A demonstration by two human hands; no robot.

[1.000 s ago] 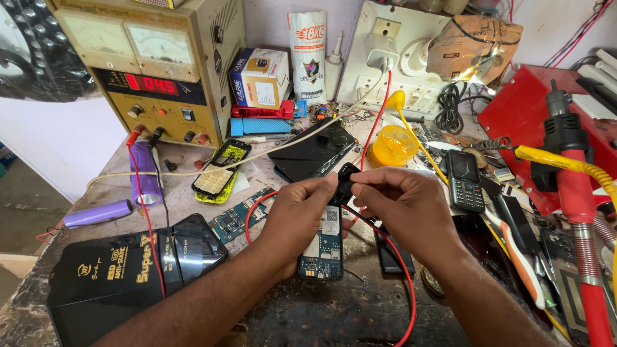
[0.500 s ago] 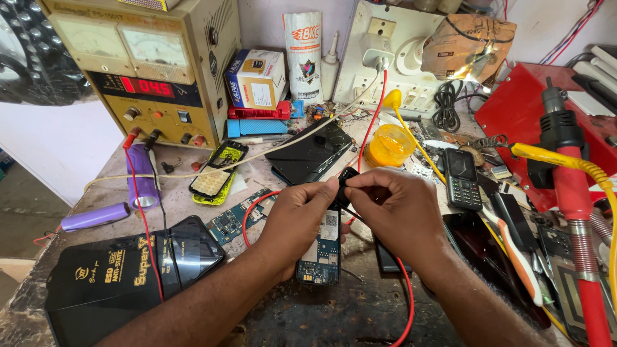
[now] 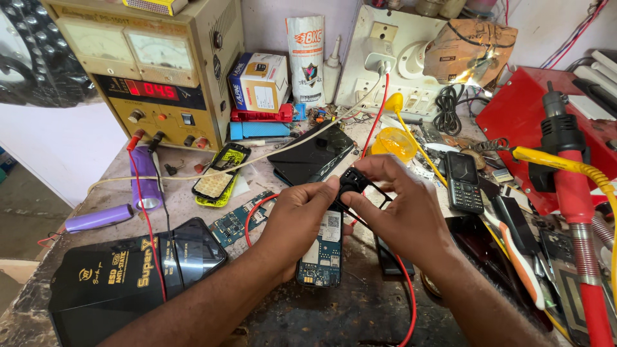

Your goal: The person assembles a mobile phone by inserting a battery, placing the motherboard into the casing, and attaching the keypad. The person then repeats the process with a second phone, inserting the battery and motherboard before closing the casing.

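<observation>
- small black plastic part, pinched between the fingertips of both hands, raised above the middle of the worktop.
- left hand: thumb and forefinger closed on the left side of the black part, remaining fingers curled under.
- right hand: fingers bent over the top of the same part, thumb pressed to it from below; thin black frame sticking out between the two hands.
- bare blue phone circuit board lying flat on the worktop directly beneath the hands, partly hidden by them.
- red wire looping under the right wrist and running off toward the near edge.
- black keypad phone lying just right of the right hand.
- dark flat phone behind the hands, yellow-framed phone housing to its left.
- yellow bench power supply with a lit red display at the back left.
- black pouch at the near left, purple cylindrical cell just beyond it.
- red hot-air tool at the far right.
</observation>
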